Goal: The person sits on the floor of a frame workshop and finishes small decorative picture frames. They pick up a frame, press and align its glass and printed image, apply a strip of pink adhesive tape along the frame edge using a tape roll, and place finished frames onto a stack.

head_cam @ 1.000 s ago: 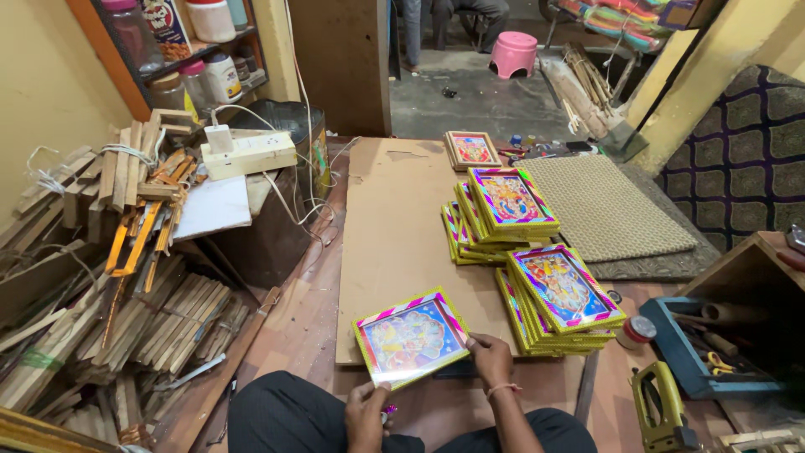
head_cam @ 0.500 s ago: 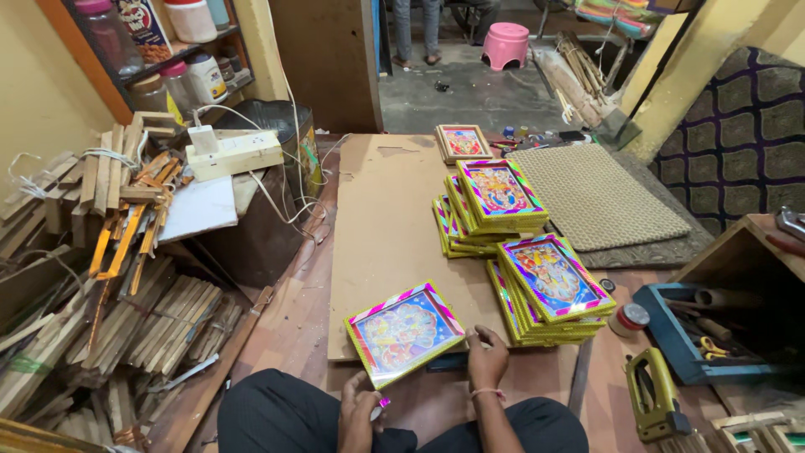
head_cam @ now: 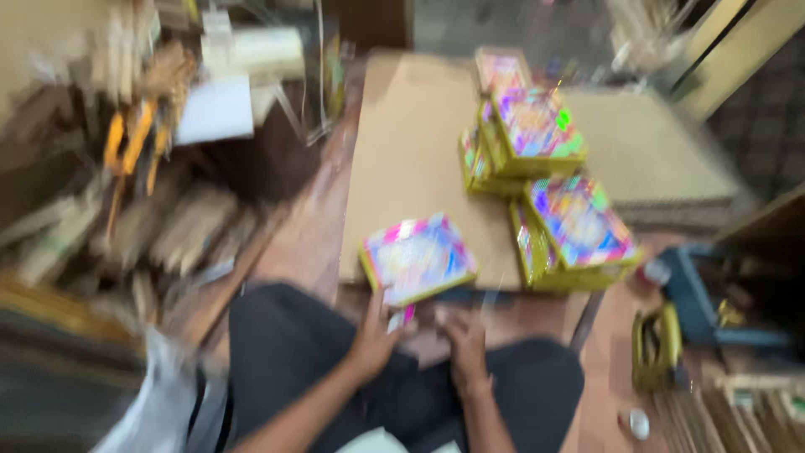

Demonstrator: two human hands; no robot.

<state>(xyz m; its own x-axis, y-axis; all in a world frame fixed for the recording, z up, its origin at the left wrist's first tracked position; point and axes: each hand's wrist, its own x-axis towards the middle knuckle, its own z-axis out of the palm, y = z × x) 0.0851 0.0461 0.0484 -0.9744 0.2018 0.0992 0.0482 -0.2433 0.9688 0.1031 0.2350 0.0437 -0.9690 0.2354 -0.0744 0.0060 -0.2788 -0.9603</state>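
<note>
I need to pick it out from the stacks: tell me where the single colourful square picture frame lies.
In the head view, the single colourful square picture frame lies at the near edge of the brown board, just above the left hand and left of the nearer frame stack.

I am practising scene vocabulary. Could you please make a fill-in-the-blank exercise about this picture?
1. The colourful frame nearest the hands lies partly on a brown ____ sheet.
2. The left hand touches the frame's ____ edge.
3. The frame stacks stand to the ____ of that frame.
4. The right hand holds ____.

Missing words: cardboard; near; right; nothing
</note>
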